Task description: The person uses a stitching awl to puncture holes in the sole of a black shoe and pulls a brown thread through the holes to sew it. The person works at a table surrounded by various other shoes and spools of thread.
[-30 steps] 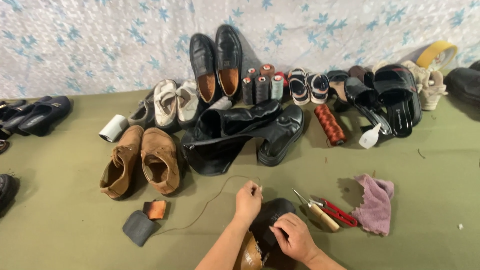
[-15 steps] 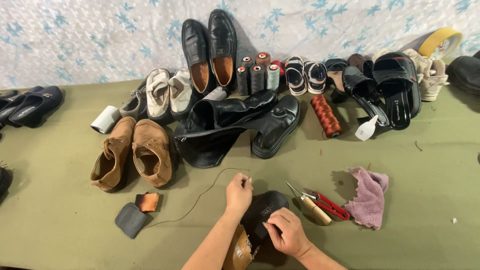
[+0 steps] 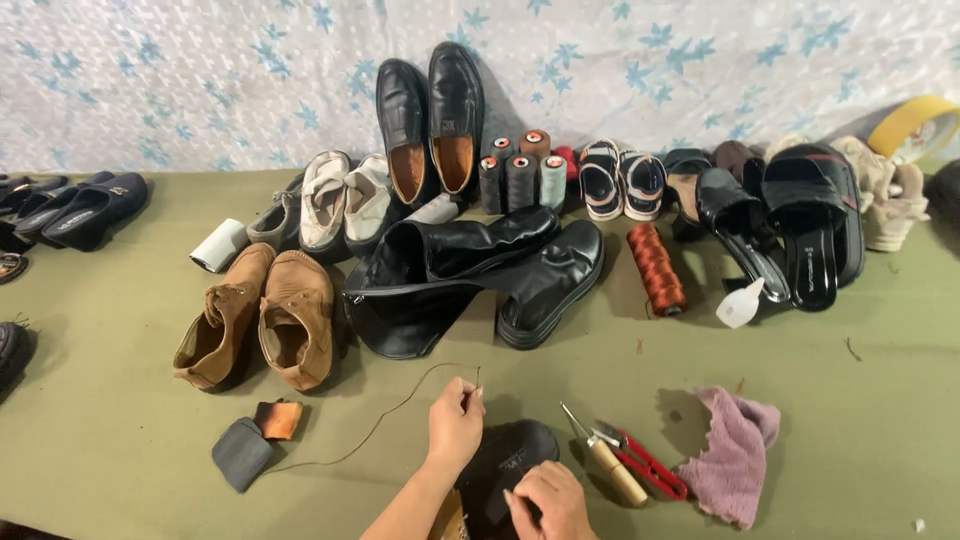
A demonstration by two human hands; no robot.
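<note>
Now stitching a dark shoe (image 3: 505, 462) at the near edge of the green table (image 3: 120, 440).
My left hand (image 3: 455, 420) pinches a needle and thread (image 3: 385, 420); my right hand (image 3: 550, 500) presses closed fingers on the shoe beside an awl (image 3: 605, 465).

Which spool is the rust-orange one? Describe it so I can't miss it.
Start at the black boots lying mid-floor. Just right of their toes lies the rust-orange thread spool, beside a small white squeeze bottle. Unlike the dark spools standing upright by the wall, it lies on its side, alone.
</note>
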